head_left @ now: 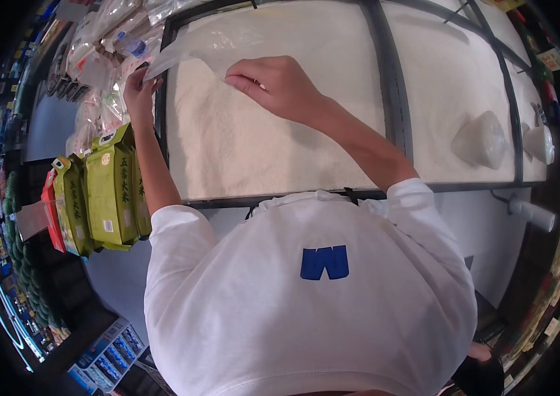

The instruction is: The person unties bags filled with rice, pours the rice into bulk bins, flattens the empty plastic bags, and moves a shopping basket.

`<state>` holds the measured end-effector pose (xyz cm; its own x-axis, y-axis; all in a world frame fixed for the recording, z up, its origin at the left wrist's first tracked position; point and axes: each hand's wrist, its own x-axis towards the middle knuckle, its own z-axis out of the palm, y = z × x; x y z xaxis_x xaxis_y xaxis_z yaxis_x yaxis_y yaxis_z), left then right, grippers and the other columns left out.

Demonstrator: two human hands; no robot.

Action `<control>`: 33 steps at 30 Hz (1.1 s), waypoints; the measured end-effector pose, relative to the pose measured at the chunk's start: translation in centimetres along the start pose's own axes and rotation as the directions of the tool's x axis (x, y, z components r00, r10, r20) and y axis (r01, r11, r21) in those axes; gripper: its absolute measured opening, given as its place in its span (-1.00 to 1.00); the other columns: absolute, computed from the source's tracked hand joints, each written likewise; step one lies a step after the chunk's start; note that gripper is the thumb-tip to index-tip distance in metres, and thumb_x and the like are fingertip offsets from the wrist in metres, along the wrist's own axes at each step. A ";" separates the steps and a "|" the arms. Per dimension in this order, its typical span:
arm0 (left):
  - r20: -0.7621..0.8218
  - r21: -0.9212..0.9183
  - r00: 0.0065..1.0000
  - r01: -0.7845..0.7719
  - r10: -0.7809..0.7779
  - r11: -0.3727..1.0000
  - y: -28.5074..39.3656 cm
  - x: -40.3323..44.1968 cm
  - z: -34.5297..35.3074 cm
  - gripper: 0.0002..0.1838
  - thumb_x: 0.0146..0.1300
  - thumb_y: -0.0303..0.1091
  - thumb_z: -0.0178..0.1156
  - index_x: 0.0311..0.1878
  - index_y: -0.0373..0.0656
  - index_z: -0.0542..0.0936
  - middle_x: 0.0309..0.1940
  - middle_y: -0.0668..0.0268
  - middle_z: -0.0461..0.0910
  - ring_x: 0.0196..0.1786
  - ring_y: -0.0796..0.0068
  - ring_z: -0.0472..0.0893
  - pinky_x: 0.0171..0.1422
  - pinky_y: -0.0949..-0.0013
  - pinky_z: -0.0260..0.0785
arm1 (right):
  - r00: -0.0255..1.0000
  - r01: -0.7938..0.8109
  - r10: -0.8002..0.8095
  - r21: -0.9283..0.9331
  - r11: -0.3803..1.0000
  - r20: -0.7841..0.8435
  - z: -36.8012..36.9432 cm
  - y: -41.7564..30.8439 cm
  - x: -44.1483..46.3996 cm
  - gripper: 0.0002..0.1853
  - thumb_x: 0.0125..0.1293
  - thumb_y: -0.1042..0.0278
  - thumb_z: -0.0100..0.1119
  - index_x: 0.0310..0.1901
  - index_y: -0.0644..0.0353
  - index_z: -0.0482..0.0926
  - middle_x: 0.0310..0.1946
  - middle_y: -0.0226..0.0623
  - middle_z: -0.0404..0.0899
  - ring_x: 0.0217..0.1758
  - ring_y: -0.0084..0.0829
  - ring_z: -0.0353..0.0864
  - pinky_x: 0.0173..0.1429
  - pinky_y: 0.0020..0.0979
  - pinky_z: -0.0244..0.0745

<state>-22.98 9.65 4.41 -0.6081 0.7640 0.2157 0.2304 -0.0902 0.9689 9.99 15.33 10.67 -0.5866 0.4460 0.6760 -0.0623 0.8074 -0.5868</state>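
Note:
A clear plastic bag (195, 51) is stretched between my two hands over a black-framed bin of white grain (273, 155) that looks like rice. My left hand (140, 94) grips the bag's left end beside the bin's left edge. With fingers and thumb pinched together, my right hand (274, 86) holds the bag's right edge above the grain. The bag looks thin and limp, and its far part blends into the pale grain behind it.
Green rice bags (109, 191) stand left of the bin, below filled clear bags (92, 109) and a plastic bottle (133, 46). In the right-hand bin sits a whitish translucent scoop or container (481, 140). A roll (532, 214) hangs at the front right.

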 end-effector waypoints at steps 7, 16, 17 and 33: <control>-0.043 -0.236 0.924 0.361 -0.381 0.902 -12.1 -4.6 -5.2 -0.67 0.27 -0.53 0.04 0.11 -0.25 0.37 -0.06 0.23 0.51 -0.11 0.43 0.58 -0.06 0.42 0.50 | 0.954 -0.050 0.036 0.038 0.998 0.297 10.1 0.1 -8.1 -0.85 0.25 0.29 0.06 -0.41 0.15 0.47 -0.53 -0.27 0.49 -0.45 -0.23 0.56 -0.38 -0.25 0.46; 0.164 -0.724 0.627 0.601 -0.762 0.339 -17.4 -16.6 -5.4 -0.35 0.38 0.01 -0.09 0.32 -0.33 0.14 0.21 0.04 0.35 0.17 0.07 0.45 0.20 0.10 0.37 | 0.815 -0.231 0.145 0.085 0.969 0.562 19.4 3.2 -19.6 -0.78 0.18 0.37 0.04 -0.14 0.13 0.56 -0.40 -0.16 0.54 -0.32 -0.10 0.58 -0.23 -0.09 0.48; 0.109 -0.710 0.576 0.615 -0.810 0.341 -16.9 -17.3 -4.9 -0.32 0.35 0.04 -0.05 0.31 -0.32 0.12 0.20 0.04 0.35 0.15 0.09 0.47 0.17 0.09 0.39 | 0.819 -0.237 0.157 0.076 0.969 0.552 19.7 3.4 -20.4 -0.78 0.18 0.37 0.04 -0.14 0.13 0.56 -0.40 -0.16 0.54 -0.32 -0.10 0.58 -0.23 -0.09 0.48; 0.132 0.701 0.990 -0.124 0.044 0.703 -16.2 -18.0 4.7 -0.43 0.30 -0.23 0.05 0.30 -0.30 0.23 0.32 -0.19 0.10 0.35 -0.17 0.14 0.39 0.01 0.03 | 0.590 -0.641 0.691 -0.279 0.715 0.417 5.7 6.2 -25.8 -0.65 0.28 0.11 -0.03 -0.39 0.23 0.59 -0.49 -0.09 0.57 -0.38 -0.06 0.54 -0.26 -0.09 0.39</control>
<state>-12.20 0.30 -15.71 -0.4921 0.8368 0.2402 0.7698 0.2894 0.5690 20.13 6.60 -12.92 -0.7260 0.6602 -0.1926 0.5566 0.3995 -0.7284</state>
